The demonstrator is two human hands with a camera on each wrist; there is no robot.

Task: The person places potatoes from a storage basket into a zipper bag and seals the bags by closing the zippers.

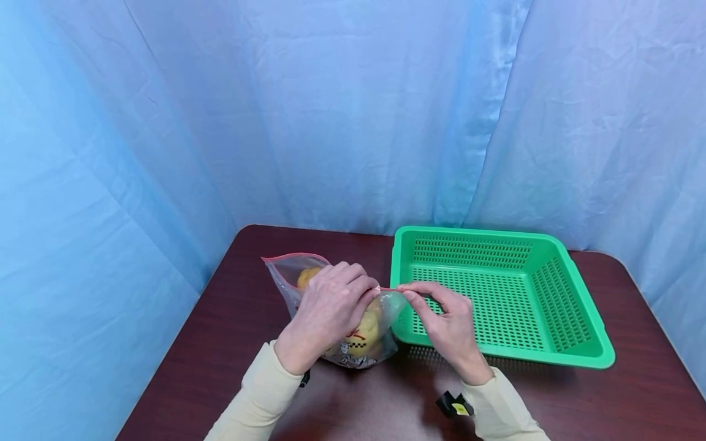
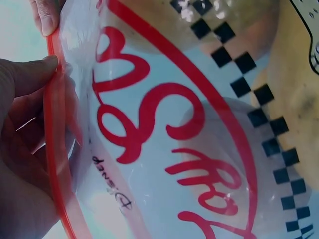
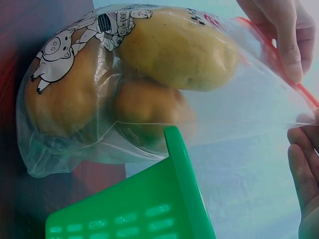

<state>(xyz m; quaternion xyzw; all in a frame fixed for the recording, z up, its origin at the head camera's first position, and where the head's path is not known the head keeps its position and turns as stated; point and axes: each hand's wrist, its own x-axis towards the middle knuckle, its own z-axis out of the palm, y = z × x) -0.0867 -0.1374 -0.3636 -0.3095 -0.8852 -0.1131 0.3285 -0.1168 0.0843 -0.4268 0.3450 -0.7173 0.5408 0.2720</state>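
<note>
A clear plastic zip bag [image 1: 394,312] with a red zip strip [image 2: 52,149] stands on the table, bearing red lettering, a checkered band and cartoon figures. Potatoes [image 3: 174,50] fill its lower part. My left hand [image 1: 331,303] pinches the strip near its middle between thumb and fingers. At the bag's right corner, my right hand [image 1: 449,315] pinches the end of the same strip. Left of my left hand the bag's mouth gapes; between the two hands the strip runs nearly straight. In the head view my left hand covers part of the bag.
A green plastic basket [image 1: 584,294] with slotted walls stands just right of the bag, its near left corner close to the bag and my right hand. Both rest on a dark brown table [image 1: 220,343]. Light blue curtains [image 1: 342,110] hang behind and at the sides.
</note>
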